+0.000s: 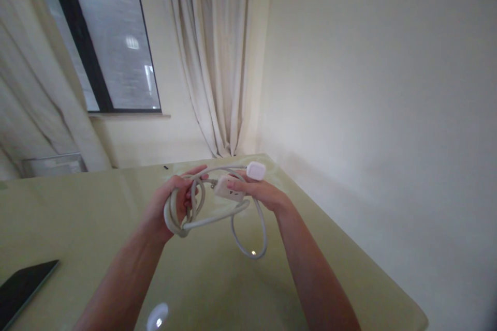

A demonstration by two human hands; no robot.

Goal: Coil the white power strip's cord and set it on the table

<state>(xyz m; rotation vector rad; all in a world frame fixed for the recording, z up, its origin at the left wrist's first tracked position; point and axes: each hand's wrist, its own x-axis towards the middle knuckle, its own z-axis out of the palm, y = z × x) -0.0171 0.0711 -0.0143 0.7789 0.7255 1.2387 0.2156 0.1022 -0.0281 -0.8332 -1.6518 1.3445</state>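
Observation:
A white extension cord point(212, 221) hangs in loose coils between my two hands above the table. My left hand point(176, 199) is closed round several of the coils on the left side. My right hand point(258, 191) grips the cord's white socket block point(229, 190), with the thumb lying across its face, where small outlet slots show. Just above the right hand sits a white plug point(256, 170) on the cord's end. One loop droops below the right hand. Some fingers of both hands are hidden behind the cord and block.
The pale green glossy table point(205, 279) reaches to the wall point(368, 114) on the right. A dark flat device point(27, 287) lies at the left edge. Near the far edge is a small black object point(166, 167). Curtains point(217, 62) and a window point(112, 36) are behind.

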